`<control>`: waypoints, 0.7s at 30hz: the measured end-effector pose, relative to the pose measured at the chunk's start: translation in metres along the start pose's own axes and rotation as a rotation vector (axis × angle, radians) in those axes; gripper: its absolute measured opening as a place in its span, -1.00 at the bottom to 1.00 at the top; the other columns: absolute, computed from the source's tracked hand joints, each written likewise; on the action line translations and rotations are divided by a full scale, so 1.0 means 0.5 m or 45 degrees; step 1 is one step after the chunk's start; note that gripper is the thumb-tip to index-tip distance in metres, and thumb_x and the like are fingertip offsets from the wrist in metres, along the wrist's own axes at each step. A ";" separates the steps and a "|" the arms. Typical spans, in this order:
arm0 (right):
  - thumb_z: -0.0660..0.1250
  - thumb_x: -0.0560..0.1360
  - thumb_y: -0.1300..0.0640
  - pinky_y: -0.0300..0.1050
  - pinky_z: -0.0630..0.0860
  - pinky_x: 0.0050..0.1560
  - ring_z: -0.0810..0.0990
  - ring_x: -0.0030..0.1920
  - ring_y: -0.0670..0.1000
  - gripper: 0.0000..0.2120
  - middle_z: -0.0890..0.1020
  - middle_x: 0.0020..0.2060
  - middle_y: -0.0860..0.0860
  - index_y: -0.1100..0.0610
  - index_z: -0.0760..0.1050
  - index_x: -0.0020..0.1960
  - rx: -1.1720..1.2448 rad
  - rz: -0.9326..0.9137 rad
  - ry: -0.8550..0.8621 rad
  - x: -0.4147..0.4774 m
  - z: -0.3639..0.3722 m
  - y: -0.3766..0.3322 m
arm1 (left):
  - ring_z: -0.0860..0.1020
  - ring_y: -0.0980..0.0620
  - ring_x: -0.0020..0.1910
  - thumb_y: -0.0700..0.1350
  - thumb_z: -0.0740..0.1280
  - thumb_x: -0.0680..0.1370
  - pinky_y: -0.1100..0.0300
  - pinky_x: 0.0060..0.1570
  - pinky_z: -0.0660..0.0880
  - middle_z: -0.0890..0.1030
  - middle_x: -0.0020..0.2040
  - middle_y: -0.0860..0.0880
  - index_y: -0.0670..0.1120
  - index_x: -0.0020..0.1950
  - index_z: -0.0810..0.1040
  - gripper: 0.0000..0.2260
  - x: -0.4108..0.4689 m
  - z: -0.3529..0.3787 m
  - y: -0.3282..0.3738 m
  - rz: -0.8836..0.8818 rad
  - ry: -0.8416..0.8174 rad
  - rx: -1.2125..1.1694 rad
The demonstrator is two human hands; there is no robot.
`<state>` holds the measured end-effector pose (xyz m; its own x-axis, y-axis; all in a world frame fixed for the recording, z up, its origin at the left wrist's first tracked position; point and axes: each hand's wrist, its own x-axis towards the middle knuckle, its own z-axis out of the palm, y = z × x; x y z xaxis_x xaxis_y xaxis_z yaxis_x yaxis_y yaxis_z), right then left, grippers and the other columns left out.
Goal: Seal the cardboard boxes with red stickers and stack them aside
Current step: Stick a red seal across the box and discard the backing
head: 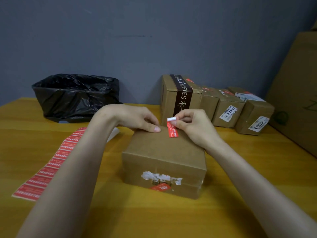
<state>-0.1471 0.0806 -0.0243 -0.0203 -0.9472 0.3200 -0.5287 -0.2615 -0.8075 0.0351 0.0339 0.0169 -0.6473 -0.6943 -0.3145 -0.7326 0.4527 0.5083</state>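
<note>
A cardboard box [163, 155] lies in front of me on the yellow table, with a torn white label and a red sticker on its near side. My left hand [137, 119] rests on the box's far top edge, thumb pressed flat on the cardboard. My right hand [190, 124] pinches a red sticker [172, 129] whose lower end lies on the box top; its white end curls up at my fingertips. A strip of red stickers [51, 165] lies on the table to the left.
A row of several cardboard boxes [226, 109] stands at the back right against the grey wall. A black plastic bag [75, 95] sits at the back left. A large cardboard sheet [298, 93] leans at the right edge of the table [154, 217].
</note>
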 end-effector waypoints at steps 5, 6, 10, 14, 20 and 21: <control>0.38 0.46 0.26 -0.18 0.46 -0.12 0.56 -0.24 -0.07 -0.86 0.63 -0.26 0.03 0.10 0.53 -0.25 0.113 0.035 -0.069 -0.002 -0.006 -0.005 | 0.56 0.14 0.10 0.04 0.22 0.56 0.22 0.16 0.48 0.60 0.14 0.05 -0.04 0.26 0.53 -0.67 0.004 -0.002 0.001 0.011 -0.023 -0.015; 0.38 0.46 0.27 -0.18 0.48 -0.11 0.56 -0.22 -0.07 -0.86 0.63 -0.26 0.03 0.10 0.52 -0.24 0.125 0.040 -0.098 -0.001 -0.008 -0.006 | 0.56 0.14 0.10 0.04 0.22 0.55 0.23 0.15 0.48 0.60 0.14 0.05 -0.04 0.25 0.53 -0.67 0.004 -0.003 0.002 0.012 -0.030 -0.021; 0.43 0.40 0.32 -0.10 0.53 -0.03 0.61 -0.22 -0.07 -0.81 0.63 -0.29 -0.03 0.07 0.50 -0.24 0.008 -0.045 -0.154 -0.001 -0.015 -0.010 | 0.58 0.13 0.08 0.05 0.22 0.55 0.20 0.16 0.49 0.62 0.12 0.04 -0.04 0.23 0.55 -0.68 0.003 -0.003 0.001 0.013 -0.030 -0.038; 0.47 0.37 0.27 -0.15 0.55 -0.02 0.63 -0.20 -0.13 -0.85 0.65 -0.31 -0.07 0.08 0.53 -0.21 -0.193 -0.167 -0.081 -0.004 -0.014 -0.020 | 0.59 0.11 0.07 0.05 0.23 0.55 0.19 0.15 0.50 0.63 0.11 0.02 -0.05 0.22 0.55 -0.68 0.002 -0.003 0.000 0.000 -0.046 -0.065; 0.48 0.36 0.24 -0.10 0.53 -0.06 0.65 -0.20 -0.05 -0.79 0.66 -0.34 -0.03 0.06 0.47 -0.14 -0.225 -0.161 -0.178 -0.007 -0.036 -0.041 | 0.58 0.09 0.09 0.05 0.25 0.53 0.14 0.19 0.50 0.61 0.13 0.01 -0.05 0.25 0.54 -0.66 0.004 -0.002 -0.001 -0.012 -0.022 -0.058; 0.49 0.36 0.24 -0.02 0.55 -0.04 0.66 -0.18 0.03 -0.75 0.67 -0.33 0.02 0.07 0.44 -0.11 -0.204 -0.141 -0.215 -0.008 -0.038 -0.042 | 0.58 0.09 0.10 0.05 0.25 0.53 0.12 0.19 0.50 0.62 0.13 0.01 -0.05 0.25 0.54 -0.65 0.004 -0.002 -0.002 -0.012 -0.023 -0.061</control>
<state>-0.1520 0.0935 0.0009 0.1802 -0.9354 0.3042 -0.6477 -0.3456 -0.6790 0.0347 0.0313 0.0167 -0.6446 -0.6880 -0.3333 -0.7279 0.4189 0.5429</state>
